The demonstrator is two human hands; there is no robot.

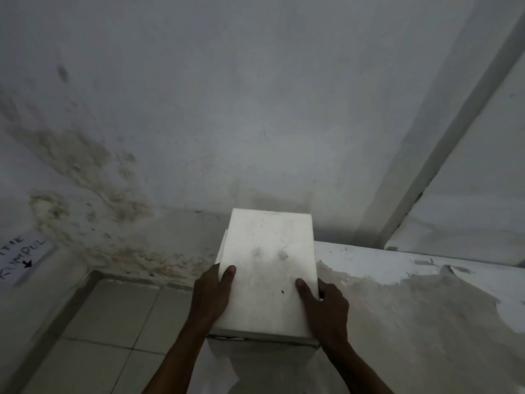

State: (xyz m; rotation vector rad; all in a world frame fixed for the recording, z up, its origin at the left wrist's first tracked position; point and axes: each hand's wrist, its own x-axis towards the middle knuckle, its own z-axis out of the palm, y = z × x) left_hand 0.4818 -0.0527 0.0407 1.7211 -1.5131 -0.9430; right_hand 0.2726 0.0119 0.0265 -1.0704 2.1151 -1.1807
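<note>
Left hand (211,294), right hand (326,308) forward, thumbs extended.

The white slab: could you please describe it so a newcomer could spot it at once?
Start at the stained grey wall; below it a ledge with peeling paint runs rightwards. At the ledge's left end is the white slab, gripped by the left hand and right hand, the only bright, smooth block there.

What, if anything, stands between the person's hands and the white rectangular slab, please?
Nothing visible does: the left hand and the right hand already grip the white rectangular slab by its side edges, with the thumbs lying on its top face.
</note>
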